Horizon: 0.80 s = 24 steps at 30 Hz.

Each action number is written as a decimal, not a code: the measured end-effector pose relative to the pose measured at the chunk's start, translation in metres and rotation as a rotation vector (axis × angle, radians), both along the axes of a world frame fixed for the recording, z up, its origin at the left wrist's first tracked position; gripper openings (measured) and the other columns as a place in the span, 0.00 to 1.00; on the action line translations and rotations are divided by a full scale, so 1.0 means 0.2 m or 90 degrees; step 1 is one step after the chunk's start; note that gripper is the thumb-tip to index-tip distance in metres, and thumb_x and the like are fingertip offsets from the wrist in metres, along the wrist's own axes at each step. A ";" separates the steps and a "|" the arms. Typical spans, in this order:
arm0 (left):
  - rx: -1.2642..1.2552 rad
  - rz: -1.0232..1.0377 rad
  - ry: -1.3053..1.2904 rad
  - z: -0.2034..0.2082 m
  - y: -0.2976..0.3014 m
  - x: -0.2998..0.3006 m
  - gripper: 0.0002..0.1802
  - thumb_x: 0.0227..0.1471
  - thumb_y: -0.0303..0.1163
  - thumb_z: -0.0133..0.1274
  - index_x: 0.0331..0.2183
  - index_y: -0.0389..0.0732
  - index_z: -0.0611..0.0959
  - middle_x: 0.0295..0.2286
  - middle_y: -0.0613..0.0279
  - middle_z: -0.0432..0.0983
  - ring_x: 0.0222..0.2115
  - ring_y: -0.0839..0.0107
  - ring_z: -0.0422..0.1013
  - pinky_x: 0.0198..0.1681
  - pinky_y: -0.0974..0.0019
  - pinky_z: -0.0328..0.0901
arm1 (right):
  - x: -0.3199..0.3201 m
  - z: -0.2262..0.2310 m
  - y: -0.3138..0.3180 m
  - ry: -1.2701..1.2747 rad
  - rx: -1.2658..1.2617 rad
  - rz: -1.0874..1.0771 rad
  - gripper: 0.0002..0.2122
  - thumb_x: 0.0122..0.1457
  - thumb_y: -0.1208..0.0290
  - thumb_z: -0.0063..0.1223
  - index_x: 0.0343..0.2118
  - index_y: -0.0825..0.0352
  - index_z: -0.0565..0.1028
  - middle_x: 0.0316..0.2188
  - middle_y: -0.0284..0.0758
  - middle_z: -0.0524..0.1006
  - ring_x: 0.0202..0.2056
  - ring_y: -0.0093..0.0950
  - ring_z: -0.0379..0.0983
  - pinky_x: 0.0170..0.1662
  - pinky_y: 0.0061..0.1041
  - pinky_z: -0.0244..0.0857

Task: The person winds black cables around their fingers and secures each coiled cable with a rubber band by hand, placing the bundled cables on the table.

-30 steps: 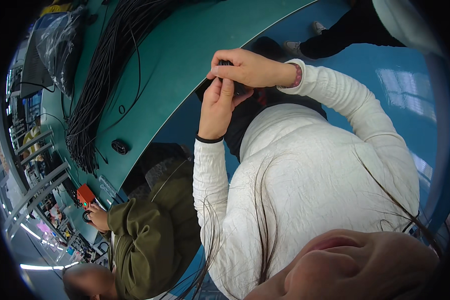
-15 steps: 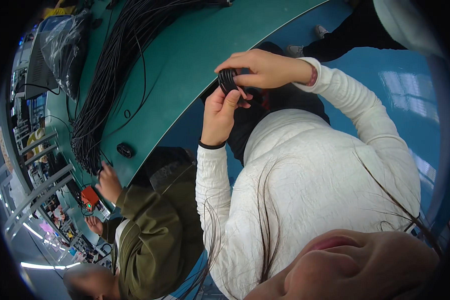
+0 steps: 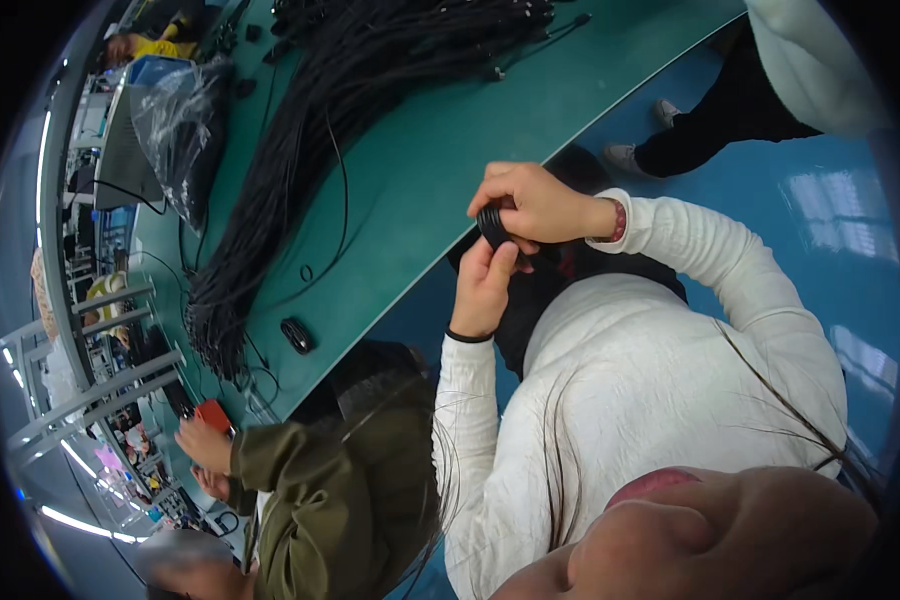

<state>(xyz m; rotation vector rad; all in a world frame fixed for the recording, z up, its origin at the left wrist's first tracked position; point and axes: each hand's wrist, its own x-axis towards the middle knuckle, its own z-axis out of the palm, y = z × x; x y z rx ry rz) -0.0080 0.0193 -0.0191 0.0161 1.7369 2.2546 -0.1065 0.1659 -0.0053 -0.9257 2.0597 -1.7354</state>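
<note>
A small coil of black cable (image 3: pixel 491 227) is held up between my two hands, near the table's edge. My left hand (image 3: pixel 482 288), with a black band at its wrist, grips the coil from below, thumb and fingers closed on it. My right hand (image 3: pixel 540 203), a red bracelet at its wrist, curls its fingers round the coil's upper side. Part of the coil is hidden by the fingers, and I cannot make out the cable's ends.
A long bundle of black cables (image 3: pixel 300 150) lies across the green table (image 3: pixel 420 150). Another coiled cable (image 3: pixel 296 335) and a small black ring (image 3: pixel 306 272) lie nearer. A co-worker in an olive jacket (image 3: pixel 310 510) sits at the left by a red-orange box (image 3: pixel 212 415). Another person stands at the upper right.
The view has shifted, so the scene sits lower and further right. My hands still hold the coil, turned a little. The co-worker's hand has moved from the bundle's end to the red-orange box.
</note>
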 end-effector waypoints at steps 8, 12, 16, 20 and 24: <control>0.019 0.050 0.103 0.05 -0.03 0.05 0.11 0.60 0.32 0.44 0.33 0.33 0.74 0.36 0.60 0.68 0.31 0.73 0.67 0.35 0.70 0.65 | -0.20 0.21 -0.02 -0.193 0.047 0.387 0.16 0.50 0.81 0.49 0.44 0.73 0.72 0.40 0.42 0.71 0.28 0.25 0.76 0.28 0.19 0.70; 0.027 0.098 0.118 0.05 -0.11 0.06 0.11 0.60 0.32 0.44 0.31 0.34 0.74 0.36 0.59 0.67 0.29 0.73 0.66 0.35 0.70 0.64 | -0.47 0.22 -0.09 -0.088 0.151 0.258 0.18 0.53 0.72 0.53 0.48 0.70 0.71 0.45 0.42 0.73 0.32 0.29 0.77 0.34 0.27 0.72; 0.015 0.109 0.135 0.05 -0.14 0.04 0.11 0.60 0.33 0.44 0.31 0.34 0.74 0.36 0.59 0.67 0.30 0.73 0.66 0.35 0.69 0.64 | -0.65 -0.06 -0.25 0.473 0.434 -0.220 0.08 0.49 0.74 0.50 0.31 0.72 0.74 0.34 0.48 0.74 0.30 0.42 0.76 0.30 0.36 0.72; -0.020 0.126 0.150 0.05 -0.17 0.04 0.11 0.60 0.32 0.44 0.31 0.34 0.74 0.36 0.59 0.67 0.31 0.72 0.68 0.37 0.68 0.65 | -0.69 -0.09 -0.29 0.550 0.470 -0.291 0.06 0.49 0.75 0.49 0.27 0.72 0.74 0.31 0.46 0.73 0.28 0.38 0.75 0.29 0.33 0.71; 0.013 0.182 0.155 0.07 -0.20 -0.02 0.08 0.60 0.28 0.42 0.31 0.34 0.73 0.37 0.60 0.66 0.46 0.63 0.66 0.51 0.60 0.60 | -0.62 -0.05 -0.19 0.253 0.153 -0.046 0.07 0.51 0.73 0.52 0.27 0.71 0.76 0.27 0.39 0.76 0.25 0.26 0.72 0.30 0.24 0.66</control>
